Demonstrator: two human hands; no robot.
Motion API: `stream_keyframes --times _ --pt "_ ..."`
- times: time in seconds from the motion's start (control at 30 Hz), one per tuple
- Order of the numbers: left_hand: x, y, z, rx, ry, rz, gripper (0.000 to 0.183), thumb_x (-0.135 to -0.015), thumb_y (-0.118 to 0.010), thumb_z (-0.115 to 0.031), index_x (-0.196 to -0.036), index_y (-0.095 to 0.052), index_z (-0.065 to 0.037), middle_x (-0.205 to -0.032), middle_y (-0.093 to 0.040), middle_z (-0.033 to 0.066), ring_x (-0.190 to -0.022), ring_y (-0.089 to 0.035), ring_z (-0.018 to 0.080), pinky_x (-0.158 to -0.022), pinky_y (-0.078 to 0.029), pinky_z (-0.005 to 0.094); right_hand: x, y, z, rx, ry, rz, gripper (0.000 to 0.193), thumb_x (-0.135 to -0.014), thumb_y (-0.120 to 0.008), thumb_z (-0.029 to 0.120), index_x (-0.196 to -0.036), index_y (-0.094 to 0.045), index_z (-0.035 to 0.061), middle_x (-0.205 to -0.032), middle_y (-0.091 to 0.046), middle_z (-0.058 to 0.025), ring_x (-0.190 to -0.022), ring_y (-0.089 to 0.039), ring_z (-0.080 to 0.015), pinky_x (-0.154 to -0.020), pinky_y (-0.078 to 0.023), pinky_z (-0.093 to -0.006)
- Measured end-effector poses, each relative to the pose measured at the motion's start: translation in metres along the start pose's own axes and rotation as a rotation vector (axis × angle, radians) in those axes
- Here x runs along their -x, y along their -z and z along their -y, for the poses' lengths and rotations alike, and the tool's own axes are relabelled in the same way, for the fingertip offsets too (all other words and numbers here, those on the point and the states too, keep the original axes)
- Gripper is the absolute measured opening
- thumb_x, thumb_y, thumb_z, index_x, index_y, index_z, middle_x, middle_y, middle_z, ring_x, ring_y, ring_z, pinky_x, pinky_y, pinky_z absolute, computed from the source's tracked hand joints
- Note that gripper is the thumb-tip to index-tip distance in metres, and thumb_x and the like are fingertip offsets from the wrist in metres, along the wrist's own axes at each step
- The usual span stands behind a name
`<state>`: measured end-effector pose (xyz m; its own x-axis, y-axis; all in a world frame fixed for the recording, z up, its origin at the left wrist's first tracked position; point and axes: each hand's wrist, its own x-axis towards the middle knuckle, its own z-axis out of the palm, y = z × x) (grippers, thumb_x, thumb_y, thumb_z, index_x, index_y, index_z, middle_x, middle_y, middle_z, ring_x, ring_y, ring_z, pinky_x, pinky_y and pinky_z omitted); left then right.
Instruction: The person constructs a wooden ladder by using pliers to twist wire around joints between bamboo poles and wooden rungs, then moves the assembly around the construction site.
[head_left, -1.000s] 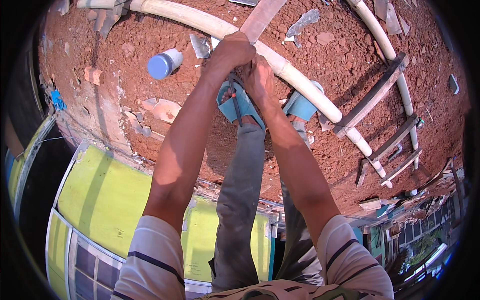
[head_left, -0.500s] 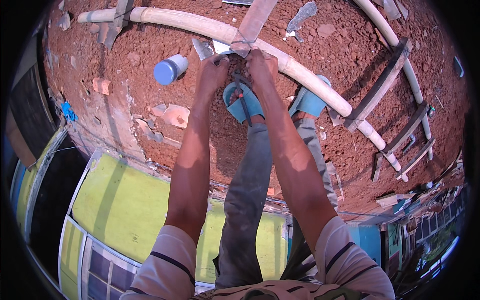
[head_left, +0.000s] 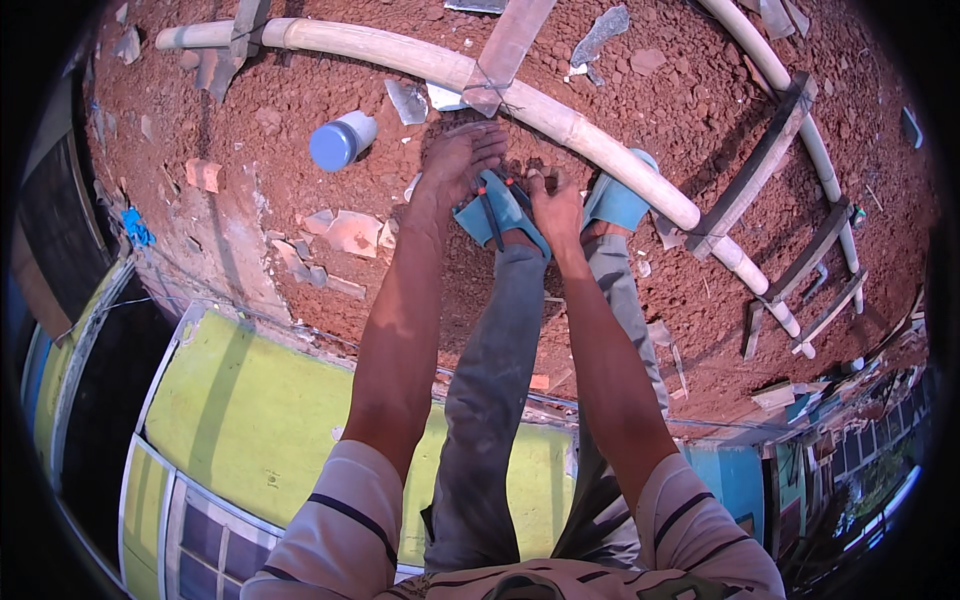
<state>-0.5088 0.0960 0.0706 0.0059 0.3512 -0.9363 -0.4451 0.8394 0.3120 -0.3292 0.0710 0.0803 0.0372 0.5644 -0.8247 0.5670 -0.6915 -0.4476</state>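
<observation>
My left hand (head_left: 463,158) reaches over the toe of my left blue sandal (head_left: 470,222), fingers stretched out and together. Right beside it, my right hand (head_left: 556,203) is closed in a pinch; whatever lies between its fingertips is too small to make out. A dark hand tool with two handles (head_left: 490,216), like pincers with red-orange marks, rests on the sandal between my hands. Its head is hidden by my left hand. Just beyond, a thin wire (head_left: 508,105) binds a wooden crosspiece (head_left: 508,50) to a pale bamboo pole (head_left: 420,56).
A blue-lidded jar (head_left: 334,145) lies on the red soil to the left. Broken tile pieces (head_left: 353,233) are scattered about. On the right, more wooden rungs (head_left: 757,168) cross two bamboo poles. Behind my legs stands a yellow-green wall (head_left: 270,400).
Both hands have come back from the wired joint toward my left foot. My left hand has unfolded its fingers, my right has dropped nearer the tool, and the tool's handles look wider apart.
</observation>
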Motion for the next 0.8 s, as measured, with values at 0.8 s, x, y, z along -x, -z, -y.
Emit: stream_keyframes --times 0.8 --pt "-0.022 -0.067 0.044 0.952 -0.247 0.291 0.04 -0.09 -0.064 -0.032 -0.122 -0.052 -0.012 -0.13 -0.051 0.0043 -0.129 -0.041 0.0242 -0.113 -0.029 0.0429 -0.05 -0.037 -0.115 -0.123 0.558 0.165 0.021 -0.08 -0.064 0.013 -0.096 -0.063 -0.0013 -0.1 -0.064 -0.007 -0.091 -0.06 -0.0183 -0.082 -0.047 -0.0327"
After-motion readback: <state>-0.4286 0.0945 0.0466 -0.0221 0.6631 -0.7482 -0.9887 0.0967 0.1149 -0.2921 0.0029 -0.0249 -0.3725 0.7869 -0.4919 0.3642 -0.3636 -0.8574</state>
